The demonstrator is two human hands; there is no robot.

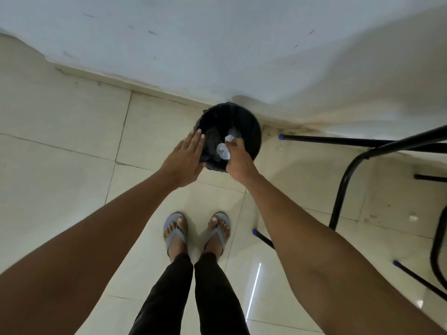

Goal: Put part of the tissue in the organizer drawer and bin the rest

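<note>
Right hand point(238, 157) pinches the crumpled white tissue point(223, 151) over the black bin's point(254, 131) open mouth; left hand point(186, 160) hovers flat, fingers together, at the bin's near-left rim.

Indoor room, probably domestic or a plain office: glossy cream floor tiles point(72, 131), scuffed white wall point(193, 44), small black waste bin point(251, 131) at the skirting, black tubular furniture legs point(343, 180) with blue caps.

Right hand point(238, 158) pinching crumpled tissue point(223, 151) over black bin point(254, 131), left hand point(185, 160) flat, apparently at its rim
</note>
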